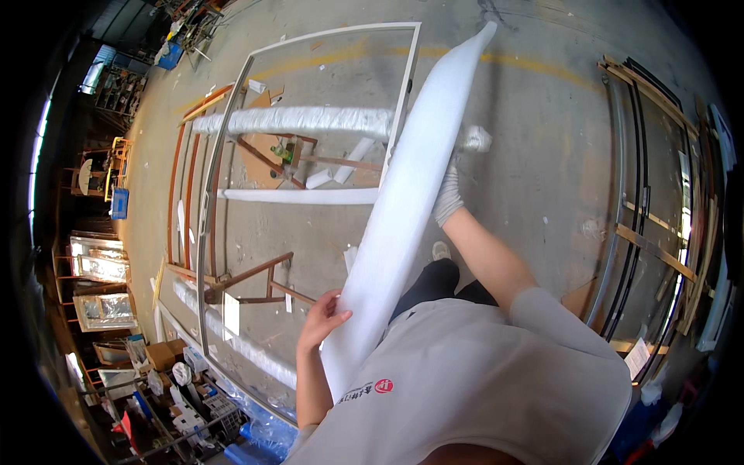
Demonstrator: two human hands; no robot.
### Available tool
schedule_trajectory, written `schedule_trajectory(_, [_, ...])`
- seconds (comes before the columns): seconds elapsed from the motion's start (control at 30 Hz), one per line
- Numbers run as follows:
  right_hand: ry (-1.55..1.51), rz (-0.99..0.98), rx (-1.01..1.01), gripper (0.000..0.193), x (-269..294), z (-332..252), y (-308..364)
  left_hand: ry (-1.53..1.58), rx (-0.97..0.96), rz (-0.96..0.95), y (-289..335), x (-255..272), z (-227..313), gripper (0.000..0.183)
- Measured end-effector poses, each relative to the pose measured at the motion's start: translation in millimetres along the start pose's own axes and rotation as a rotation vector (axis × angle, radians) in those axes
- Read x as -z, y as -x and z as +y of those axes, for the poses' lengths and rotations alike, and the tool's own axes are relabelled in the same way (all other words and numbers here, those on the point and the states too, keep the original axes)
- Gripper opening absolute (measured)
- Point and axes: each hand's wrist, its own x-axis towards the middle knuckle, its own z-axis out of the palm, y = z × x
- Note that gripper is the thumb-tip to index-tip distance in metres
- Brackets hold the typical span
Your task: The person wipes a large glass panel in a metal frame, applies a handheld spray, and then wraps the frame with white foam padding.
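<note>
A long white foam sheet (403, 194) runs slantwise in front of me, from my waist up to a tapering far tip. My left hand (319, 319), bare, grips its near left edge with the thumb on top. Further along, my right hand (448, 194) wears a pale knitted glove and holds the sheet's right edge; its fingers are partly hidden behind the foam. Left of the sheet lies a large rectangular window frame (333, 31), with part of its right side covered by the foam. Padded white crossbars (302, 120) show beneath the frame.
Brown metal trestle parts (271, 271) stand under the frame. Cardboard and white scraps (318, 180) lie on the concrete floor (542, 101). To the right lean glass panels and dark profiles (632, 194). A cluttered cart (178, 411) stands at the near left, beside blue plastic wrap (267, 426).
</note>
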Motion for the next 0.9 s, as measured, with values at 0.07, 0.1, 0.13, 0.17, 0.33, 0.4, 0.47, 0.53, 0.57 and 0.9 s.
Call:
schedule_trajectory(0.07, [-0.129,-0.189,-0.075,0.084,-48,-11,1,0.099,-0.088,-0.106,-60,-8,41,0.055])
schedule_trajectory(0.1, [-0.06,-0.12,-0.071,0.087,-50,-16,-4,0.167,-0.118,-0.148,-90,-15,64,0.055])
schedule_trajectory(0.13, [0.01,-0.054,-0.069,0.09,-52,-22,-12,0.195,-0.155,-0.217,-122,-24,94,0.053])
schedule_trajectory(0.17, [0.088,0.004,-0.067,0.093,-54,-31,-22,0.225,-0.205,-0.286,-151,-34,122,0.05])
schedule_trajectory(0.33, [0.753,0.136,-0.27,0.084,-35,-79,-53,-0.151,-0.237,0.322,-218,-58,175,0.043])
schedule_trajectory(0.4, [0.738,-0.018,-0.318,0.079,-10,-99,-69,-0.408,-0.348,0.568,-224,-52,159,0.044])
schedule_trajectory(0.47, [0.657,-0.096,-0.317,0.076,-23,-111,-78,-0.556,-0.249,0.713,-243,-52,136,0.046])
schedule_trajectory(0.53, [0.398,-0.013,-0.337,0.063,-10,-120,-106,-0.654,-0.163,0.83,-258,-57,111,0.048])
schedule_trajectory(0.57, [0.282,0.053,-0.299,0.061,18,-119,-134,-0.685,-0.142,0.875,-265,-58,103,0.049])
schedule_trajectory(0.9, [1.262,0.081,-0.482,0.036,-3,-186,-275,-0.612,-0.095,1.167,-313,-113,170,0.043])
